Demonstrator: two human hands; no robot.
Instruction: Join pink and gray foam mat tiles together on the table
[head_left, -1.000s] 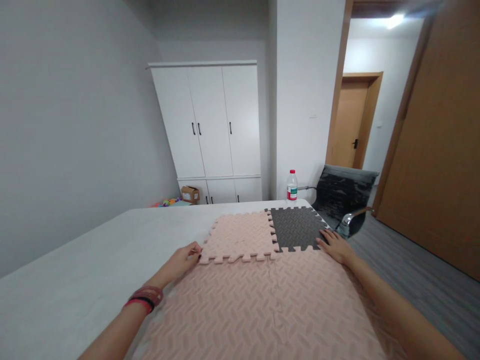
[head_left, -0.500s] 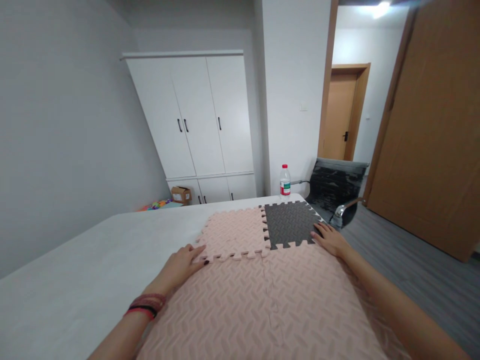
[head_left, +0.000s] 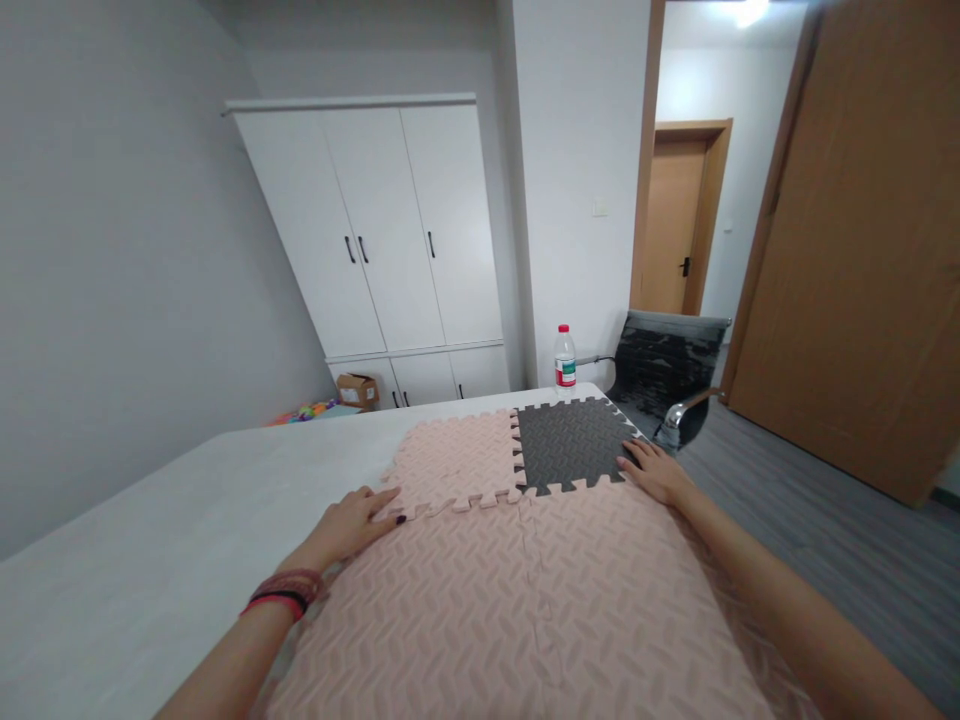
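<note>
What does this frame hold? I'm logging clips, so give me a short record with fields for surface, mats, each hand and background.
surface: white table
mats: pink foam mat and dark grey foam mat side by side at the far end, jigsaw edges meeting the large pink mats nearer the camera
left hand: left hand flat, fingers spread, at the pink mat's near left corner
right hand: right hand flat at the grey mat's near right corner
background: water bottle, office chair, white wardrobe, cardboard box
</note>
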